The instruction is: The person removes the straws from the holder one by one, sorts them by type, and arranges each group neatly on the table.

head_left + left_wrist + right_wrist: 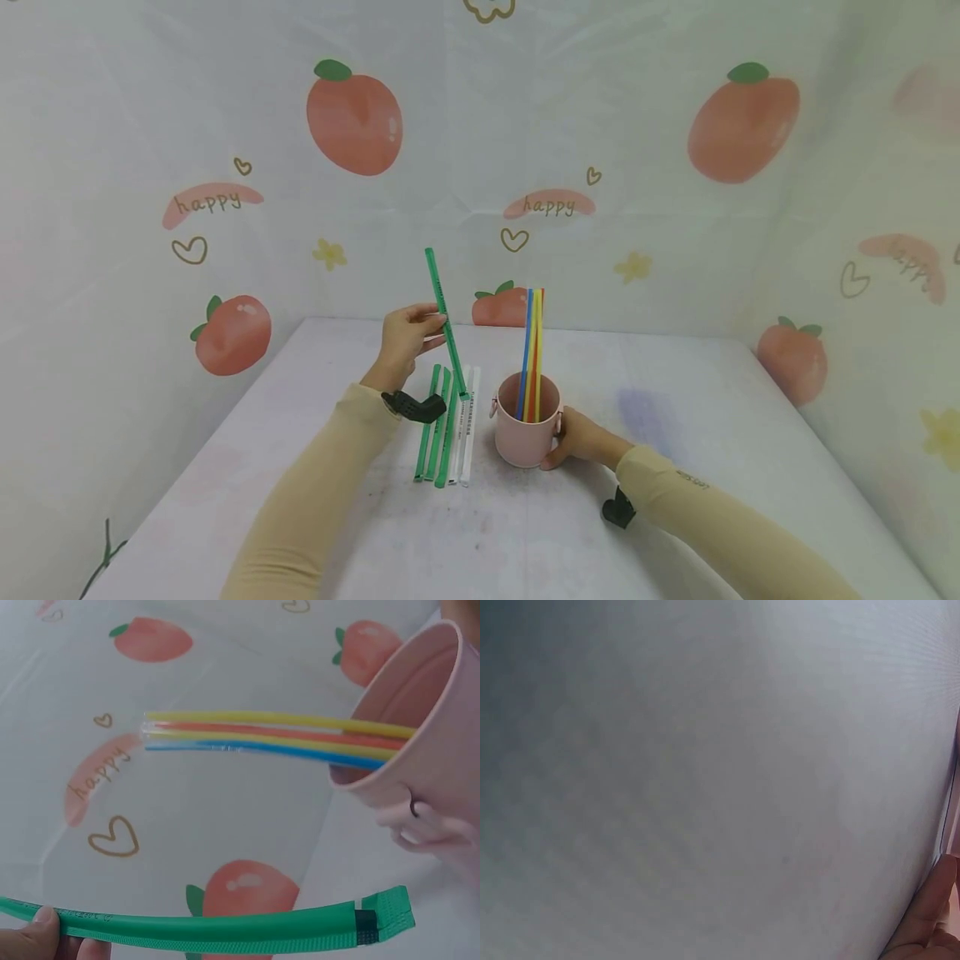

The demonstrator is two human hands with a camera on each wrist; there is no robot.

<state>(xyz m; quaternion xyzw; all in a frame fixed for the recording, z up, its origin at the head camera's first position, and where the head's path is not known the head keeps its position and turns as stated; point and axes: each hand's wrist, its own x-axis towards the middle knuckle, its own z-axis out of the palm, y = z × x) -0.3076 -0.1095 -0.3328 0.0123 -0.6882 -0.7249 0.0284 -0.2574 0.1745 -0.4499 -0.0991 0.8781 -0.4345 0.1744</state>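
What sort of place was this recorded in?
Likely a staged recording booth: fruit-printed sheeting hangs behind and beside a pale table, with black wrist-worn devices in view.

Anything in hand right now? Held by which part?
Left hand pinches a green wrapped straw around mid-length. Right hand holds the pink bucket by its lower side.

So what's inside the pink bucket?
Blue, yellow and red straws stand in the pink bucket, tops above its rim. Their lower ends and the bottom are hidden by its front wall.
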